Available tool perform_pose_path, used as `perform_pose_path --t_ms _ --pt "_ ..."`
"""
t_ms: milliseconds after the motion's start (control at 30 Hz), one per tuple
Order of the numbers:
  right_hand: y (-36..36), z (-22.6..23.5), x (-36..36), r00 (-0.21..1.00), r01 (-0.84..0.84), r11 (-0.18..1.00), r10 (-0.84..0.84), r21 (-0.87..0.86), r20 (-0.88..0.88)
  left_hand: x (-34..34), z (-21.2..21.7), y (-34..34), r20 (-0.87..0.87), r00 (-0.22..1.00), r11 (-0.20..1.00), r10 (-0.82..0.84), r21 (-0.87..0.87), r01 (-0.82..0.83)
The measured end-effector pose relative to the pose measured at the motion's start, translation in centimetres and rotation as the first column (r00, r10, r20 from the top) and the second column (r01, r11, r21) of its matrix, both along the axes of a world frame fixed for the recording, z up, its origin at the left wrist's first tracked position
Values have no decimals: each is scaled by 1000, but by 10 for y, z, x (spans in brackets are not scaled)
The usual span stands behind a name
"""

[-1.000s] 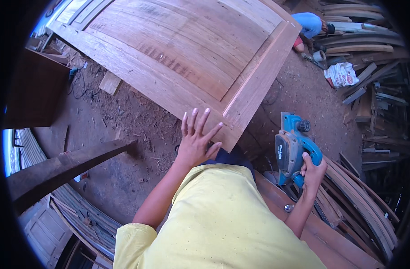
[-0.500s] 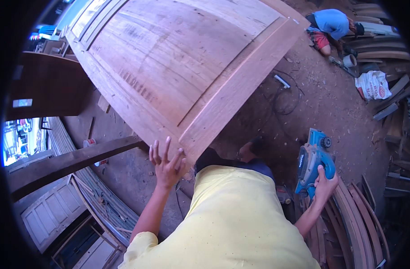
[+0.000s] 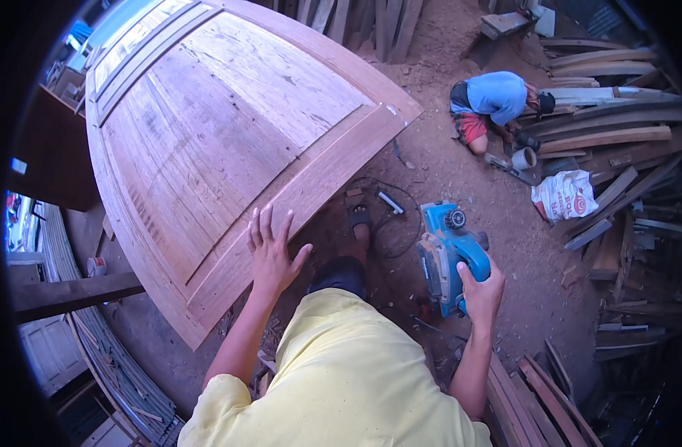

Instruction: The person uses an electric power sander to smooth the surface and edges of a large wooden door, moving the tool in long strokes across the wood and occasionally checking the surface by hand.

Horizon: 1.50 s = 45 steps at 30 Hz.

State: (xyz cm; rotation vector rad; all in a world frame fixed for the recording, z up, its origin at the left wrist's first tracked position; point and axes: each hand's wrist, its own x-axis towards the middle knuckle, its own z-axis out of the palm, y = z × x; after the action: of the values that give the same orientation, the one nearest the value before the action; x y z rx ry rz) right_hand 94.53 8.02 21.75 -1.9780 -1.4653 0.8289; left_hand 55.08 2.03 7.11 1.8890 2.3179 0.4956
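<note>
A large wooden door panel with a raised frame and recessed centre lies in front of me, reaching to the far left. My left hand is at its near edge rail, fingers spread; whether the fingertips touch the wood I cannot tell. My right hand is wrapped round the handle of a teal electric planer. The planer hangs in the air to the right of the door, apart from it, with its dark round front knob pointing away from me. Nothing is held in my left hand.
At the far right a person in a blue shirt crouches beside stacked boards. A white sack lies near them. A black cable curls on the dirt floor. Planks lie at lower right; a dark beam crosses at left.
My view has swung to the right. My left hand has moved along the door's end rail from its near corner, and the planer in my right hand has come closer to the door.
</note>
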Motion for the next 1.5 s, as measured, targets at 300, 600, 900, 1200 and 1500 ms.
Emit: perform_pose_path --t_ms 300,600,900,1200,1500 --pt "237 -35 -17 921 -374 926 366 41 132 64 -48 135 -156 971 974 182 -107 -200" --pt "398 -74 -65 803 -593 805 590 12 88 69 -58 149 -224 913 925 342 -89 -369" --pt "490 -101 -156 677 -736 677 736 0 10 75 -51 153 -174 898 895 403 -131 -427" --pt "405 -76 -24 742 -668 741 670 -72 14 71 -56 154 -181 896 902 406 -77 -425" --pt "484 -94 -165 730 -684 729 683 33 36 71 -56 155 -182 891 902 416 -45 -430"
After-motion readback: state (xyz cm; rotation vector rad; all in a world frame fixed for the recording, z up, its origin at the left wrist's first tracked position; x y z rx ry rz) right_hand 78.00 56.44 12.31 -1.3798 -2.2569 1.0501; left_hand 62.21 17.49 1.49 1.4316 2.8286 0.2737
